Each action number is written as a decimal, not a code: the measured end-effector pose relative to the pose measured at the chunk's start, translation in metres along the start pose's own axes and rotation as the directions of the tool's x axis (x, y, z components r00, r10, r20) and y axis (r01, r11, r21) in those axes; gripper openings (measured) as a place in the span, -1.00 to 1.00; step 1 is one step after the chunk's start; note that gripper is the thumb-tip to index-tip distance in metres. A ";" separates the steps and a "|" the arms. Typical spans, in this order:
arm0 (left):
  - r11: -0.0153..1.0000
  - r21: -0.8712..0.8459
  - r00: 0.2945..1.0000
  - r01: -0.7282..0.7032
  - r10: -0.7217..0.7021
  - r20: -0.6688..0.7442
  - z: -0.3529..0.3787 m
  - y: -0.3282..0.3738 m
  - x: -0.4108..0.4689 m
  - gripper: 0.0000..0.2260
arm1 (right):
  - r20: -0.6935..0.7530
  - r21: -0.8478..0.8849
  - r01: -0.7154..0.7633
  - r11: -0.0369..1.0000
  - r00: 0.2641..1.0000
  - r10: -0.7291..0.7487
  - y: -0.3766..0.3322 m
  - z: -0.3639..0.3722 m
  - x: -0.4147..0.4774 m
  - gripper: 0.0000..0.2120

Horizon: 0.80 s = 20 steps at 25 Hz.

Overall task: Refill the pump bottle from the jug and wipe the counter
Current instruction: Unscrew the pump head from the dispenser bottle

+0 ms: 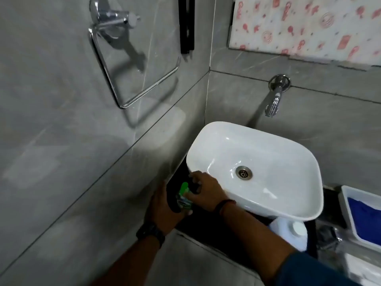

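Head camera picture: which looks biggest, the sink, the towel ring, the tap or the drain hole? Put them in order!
1. sink
2. towel ring
3. tap
4. drain hole
That is only how big they look in this picture. Their real sizes may be different.

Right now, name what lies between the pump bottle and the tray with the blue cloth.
Head view: between pump bottle and tray sit the white basin and, under its near rim, the jug.

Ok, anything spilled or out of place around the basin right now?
Nothing stands out. No spill shows in the white ceramic basin or on the dark counter. The left hand and right hand hold the green-labelled pump bottle; the white plastic jug stands capped.
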<state>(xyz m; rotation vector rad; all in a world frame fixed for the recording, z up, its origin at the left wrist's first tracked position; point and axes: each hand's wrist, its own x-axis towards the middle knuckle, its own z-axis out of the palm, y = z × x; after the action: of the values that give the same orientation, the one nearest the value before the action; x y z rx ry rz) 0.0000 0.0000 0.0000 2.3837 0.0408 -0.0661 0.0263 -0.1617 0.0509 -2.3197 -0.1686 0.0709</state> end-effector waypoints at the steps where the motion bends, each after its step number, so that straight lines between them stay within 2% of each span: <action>1: 0.998 0.055 0.998 -0.029 0.026 0.058 0.008 -0.006 0.003 0.10 | 0.007 -0.025 -0.001 1.000 1.000 0.002 0.002 0.011 0.003 -0.54; 3: 0.996 0.035 0.986 -0.078 0.071 0.153 0.028 -0.016 0.014 -0.07 | -0.019 -0.062 -0.005 0.998 1.000 0.003 0.006 0.030 0.007 -0.60; 4: 0.993 -0.081 0.986 -0.084 0.095 0.140 0.036 -0.016 0.017 -0.29 | -0.030 -0.077 -0.025 0.997 0.999 0.023 0.008 0.038 0.006 -0.63; 5: 0.953 -0.302 0.986 -0.038 0.085 0.144 0.044 -0.014 0.023 -0.52 | -0.045 -0.086 -0.041 0.995 0.998 0.037 0.011 0.045 0.006 -0.66; 6: 0.783 -0.617 0.991 0.079 0.006 0.134 0.045 -0.011 0.027 -0.62 | -0.067 -0.100 -0.053 0.994 0.997 0.047 0.013 0.049 0.006 -0.69; 7: 0.685 -0.722 0.992 0.098 -0.014 0.122 0.053 -0.011 0.028 -0.60 | -0.088 -0.107 -0.056 0.993 0.995 0.046 0.014 0.052 0.007 -0.71; 8: 0.765 -0.640 0.996 0.068 -0.015 0.088 0.058 -0.008 0.030 -0.65 | -0.104 -0.118 -0.054 0.992 0.994 0.042 0.013 0.053 0.007 -0.73; 9: 0.938 -0.340 0.998 0.062 -0.048 0.047 0.058 -0.010 0.029 -0.78 | -0.111 -0.119 -0.055 0.991 0.993 0.042 0.013 0.054 0.008 -0.76; 10: 0.991 -0.130 1.000 0.018 -0.019 -0.005 0.064 -0.013 0.028 -0.77 | -0.114 -0.123 -0.052 0.991 0.993 0.038 0.013 0.054 0.010 -0.78; 11: 0.997 -0.054 0.995 0.051 -0.055 -0.078 0.068 -0.011 0.029 -0.66 | -0.110 -0.122 -0.050 0.991 0.993 0.037 0.013 0.052 0.011 -0.80; 12: 0.992 -0.107 0.994 0.073 -0.082 -0.077 0.070 -0.009 0.030 -0.61 | -0.102 -0.119 -0.043 0.992 0.994 0.031 0.014 0.049 0.013 -0.80; 14: 0.975 -0.210 0.993 0.078 -0.094 -0.069 0.066 0.001 0.030 -0.64 | -0.055 -0.125 0.003 0.992 0.998 -0.010 0.017 0.041 0.016 -0.81; 17: 0.983 -0.179 0.990 0.041 -0.065 -0.127 0.063 0.002 0.033 -0.66 | 0.010 -0.122 0.054 0.991 0.999 -0.053 0.018 0.034 0.017 -0.82; 20: 0.996 -0.091 0.993 0.001 -0.012 -0.117 0.068 -0.001 0.034 -0.66 | -0.065 -0.085 0.022 0.996 0.998 -0.027 0.015 0.038 0.014 -0.71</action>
<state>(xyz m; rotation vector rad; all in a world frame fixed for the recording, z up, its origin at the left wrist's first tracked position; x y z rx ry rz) 0.0313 -0.0459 -0.0518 2.2943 0.1053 0.0720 0.0382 -0.1422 0.0137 -2.3995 -0.1694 -0.0259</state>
